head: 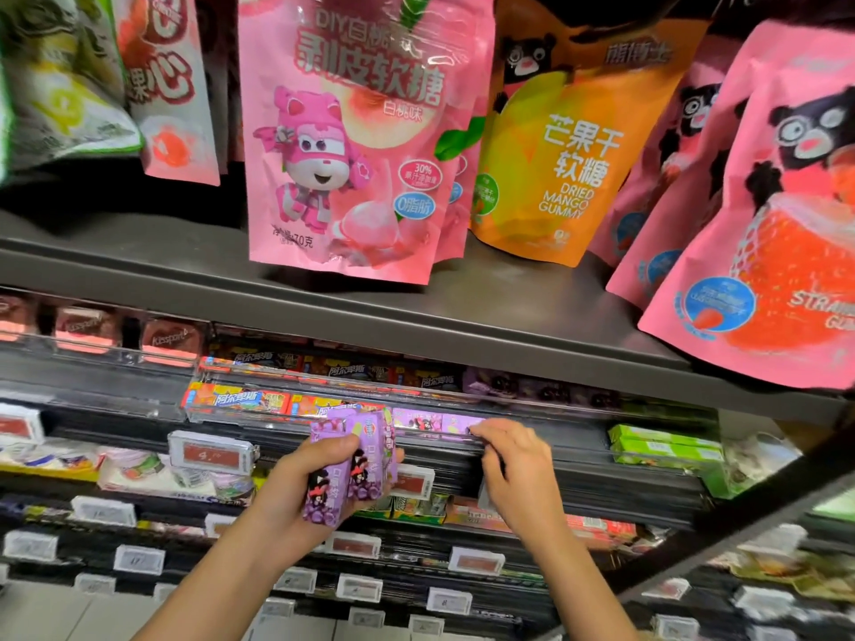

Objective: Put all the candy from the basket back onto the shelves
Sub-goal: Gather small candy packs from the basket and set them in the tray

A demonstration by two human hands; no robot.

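Purple candy boxes (pixel 344 469) gripped upright in left hand (pixel 300 483), fingers curled round them, right hand (pixel 511 460) just beside, fingertips pinching a pink-purple box (pixel 455 424) at clear shelf tray (pixel 240 411) front, pink gummy bag (pixel 356 136) hanging above both hands

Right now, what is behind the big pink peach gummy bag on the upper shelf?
Behind the pink peach gummy bag, edges of more pink bags of the same kind peek out at its right. How many stand there, and anything further back, is covered.
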